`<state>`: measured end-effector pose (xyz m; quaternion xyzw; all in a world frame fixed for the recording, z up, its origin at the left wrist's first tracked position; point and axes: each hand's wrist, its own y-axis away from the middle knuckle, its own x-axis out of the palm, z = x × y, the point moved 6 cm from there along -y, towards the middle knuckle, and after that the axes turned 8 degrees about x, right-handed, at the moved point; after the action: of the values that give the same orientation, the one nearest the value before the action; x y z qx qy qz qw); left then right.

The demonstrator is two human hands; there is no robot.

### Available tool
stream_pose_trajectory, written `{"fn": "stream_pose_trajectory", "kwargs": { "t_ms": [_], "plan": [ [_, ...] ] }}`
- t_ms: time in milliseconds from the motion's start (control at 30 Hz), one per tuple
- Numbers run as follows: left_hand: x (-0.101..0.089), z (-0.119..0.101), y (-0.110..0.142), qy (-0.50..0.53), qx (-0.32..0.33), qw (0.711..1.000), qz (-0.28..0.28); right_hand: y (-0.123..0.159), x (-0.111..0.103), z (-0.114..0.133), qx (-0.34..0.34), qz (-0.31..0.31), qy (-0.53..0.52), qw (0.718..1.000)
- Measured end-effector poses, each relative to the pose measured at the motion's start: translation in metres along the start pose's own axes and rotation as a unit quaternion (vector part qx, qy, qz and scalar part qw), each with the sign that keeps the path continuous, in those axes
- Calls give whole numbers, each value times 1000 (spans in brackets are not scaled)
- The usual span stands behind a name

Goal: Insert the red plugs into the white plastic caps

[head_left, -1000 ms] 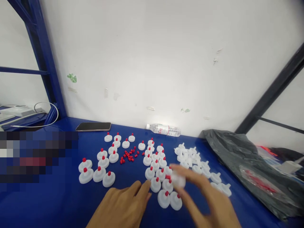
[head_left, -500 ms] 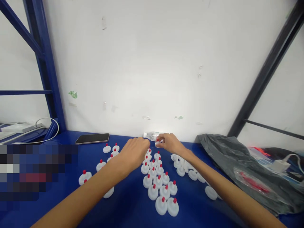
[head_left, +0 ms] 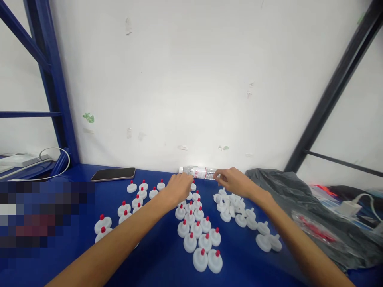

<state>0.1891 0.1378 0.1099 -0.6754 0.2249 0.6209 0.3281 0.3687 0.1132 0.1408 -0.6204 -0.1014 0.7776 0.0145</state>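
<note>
My left hand (head_left: pixel 180 188) is closed over the far end of the middle group of white discs with red caps (head_left: pixel 196 229). Its fingertips are turned away, so I cannot see what they hold. Right beside them is a white disc with a red cap (head_left: pixel 193 186). My right hand (head_left: pixel 235 181) hovers above the far end of a heap of white discs without caps (head_left: pixel 226 215). Its fingers are loosely bent and slightly apart, with nothing visible between them. More red-capped discs (head_left: pixel 123 208) stand to the left, partly covered by my left forearm.
A clear plastic bottle (head_left: pixel 199 172) lies against the wall behind my hands. A phone (head_left: pixel 113 174) rests at the back left. On the right, a grey plastic bag (head_left: pixel 278 191) carries a clear packet of red pieces (head_left: pixel 317 231). Blue metal posts (head_left: pixel 56 79) flank the table.
My right hand has let go of the red-capped disc and moved right, toward the uncapped heap. My left hand has stayed near the middle group. The view has shifted slightly.
</note>
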Motion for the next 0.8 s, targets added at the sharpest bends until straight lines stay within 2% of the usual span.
{"fn": "stream_pose_trajectory", "kwargs": {
  "t_ms": [133,333,400,533,800],
  "plan": [
    [-3,2,6,5,1,1000,-5,27,-1,-1,-32,43,-16,998],
    [-27,19,37,-4,-14,1000,-9,43,18,-2,-33,110,-32,993],
    [-32,28,48,-1,-27,1000,4,42,23,-5,-27,105,-24,994],
    [-33,40,63,30,-38,998,50,36,29,-9,-13,58,9,998],
    [-24,37,75,91,-48,986,133,32,40,-7,-34,25,20,999]
  ]
}}
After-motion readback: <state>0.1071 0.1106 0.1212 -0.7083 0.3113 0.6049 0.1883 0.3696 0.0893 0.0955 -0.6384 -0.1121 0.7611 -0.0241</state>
